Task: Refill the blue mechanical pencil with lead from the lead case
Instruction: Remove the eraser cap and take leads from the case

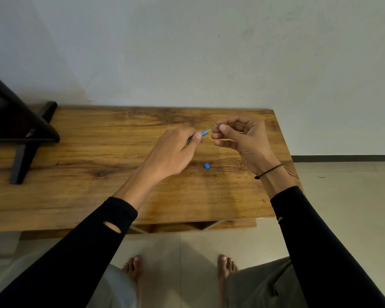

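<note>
Gripping with thumb and forefinger, our left hand [171, 152] holds the blue mechanical pencil [202, 133] just left of the frame's centre, fingers closed round the barrel. Most of the pencil lies hidden under our fingers; only its light blue end shows, sticking out to the right past the thumbnail and tilted slightly upward, with a pale tip. A dark sliver of the barrel shows lower left of the thumb.

Just right of that end, close to it but apart, our right hand [242, 136] pinches something small and pale between thumb and forefinger, the other fingers curled loosely below. It is too blurred for us to tell whether this is the lead case or a lead. A thin black cord [269, 171] circles that wrist.

Below the two hands, near the middle of the wooden table [98, 174], lies a small blue cap [207, 166], alone on the surface and well apart from both hands.

At the far left edge of the frame a dark stand [20, 130] rests on the table top. Both our arms wear black sleeves [320, 241].
</note>
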The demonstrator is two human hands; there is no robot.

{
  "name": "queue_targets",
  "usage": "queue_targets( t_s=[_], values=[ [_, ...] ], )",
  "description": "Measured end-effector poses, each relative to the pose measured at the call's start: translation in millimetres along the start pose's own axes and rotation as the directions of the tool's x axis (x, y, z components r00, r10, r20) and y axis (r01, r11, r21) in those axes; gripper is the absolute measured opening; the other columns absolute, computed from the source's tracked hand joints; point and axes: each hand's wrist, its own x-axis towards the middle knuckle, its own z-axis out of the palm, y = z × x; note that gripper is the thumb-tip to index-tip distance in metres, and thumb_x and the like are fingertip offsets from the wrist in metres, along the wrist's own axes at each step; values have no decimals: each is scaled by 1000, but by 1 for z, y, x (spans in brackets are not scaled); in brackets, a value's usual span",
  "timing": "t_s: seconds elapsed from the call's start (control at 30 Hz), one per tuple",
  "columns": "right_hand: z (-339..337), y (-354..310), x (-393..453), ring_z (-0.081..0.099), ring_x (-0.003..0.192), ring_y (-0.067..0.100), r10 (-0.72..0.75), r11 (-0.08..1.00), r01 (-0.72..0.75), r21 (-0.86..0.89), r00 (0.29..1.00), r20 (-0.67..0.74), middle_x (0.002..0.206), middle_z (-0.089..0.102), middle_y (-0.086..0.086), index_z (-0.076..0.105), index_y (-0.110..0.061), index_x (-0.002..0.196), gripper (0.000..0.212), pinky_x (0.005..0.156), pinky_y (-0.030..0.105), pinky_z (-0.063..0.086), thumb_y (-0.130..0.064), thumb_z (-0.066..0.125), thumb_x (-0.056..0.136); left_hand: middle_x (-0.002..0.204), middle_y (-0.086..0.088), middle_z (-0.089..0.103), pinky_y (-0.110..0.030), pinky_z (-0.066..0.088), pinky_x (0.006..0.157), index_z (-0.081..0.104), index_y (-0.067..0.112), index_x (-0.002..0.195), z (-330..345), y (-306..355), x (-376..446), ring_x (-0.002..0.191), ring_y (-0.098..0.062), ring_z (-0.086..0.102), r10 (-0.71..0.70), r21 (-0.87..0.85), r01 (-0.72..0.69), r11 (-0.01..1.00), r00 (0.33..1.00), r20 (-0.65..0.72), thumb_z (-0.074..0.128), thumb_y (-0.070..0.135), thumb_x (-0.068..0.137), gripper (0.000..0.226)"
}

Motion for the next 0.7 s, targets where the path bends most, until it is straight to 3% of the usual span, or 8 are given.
queue_targets(
  t_s=[0.5,0.6,0.7],
  values=[
    [-2,3,4,78,82,26,-52,996,59,-60,992,111,93,78,19,72,6,109,12,76,41,68,2,71,98,98,-5,81,-52,59,82,78,17,110,0,1,0,88,-24,77,-1,44,1,999,1000,-2,43,34,114,39],
    [-1,2,3,78,82,27,-63,994,74,-80,990,128,92,78,20,71,8,110,12,75,41,68,4,70,98,105,-7,81,-53,60,82,71,27,98,0,1,0,89,-25,77,-1,30,1,1000,1000,12,43,34,114,33],
    [0,2,3,78,81,27,-67,994,77,-83,990,125,93,77,21,71,9,111,13,75,41,68,4,69,98,105,-7,81,-53,60,82,77,18,108,0,2,0,91,-25,77,-9,28,9,1000,1000,2,43,35,114,38]
  ],
)
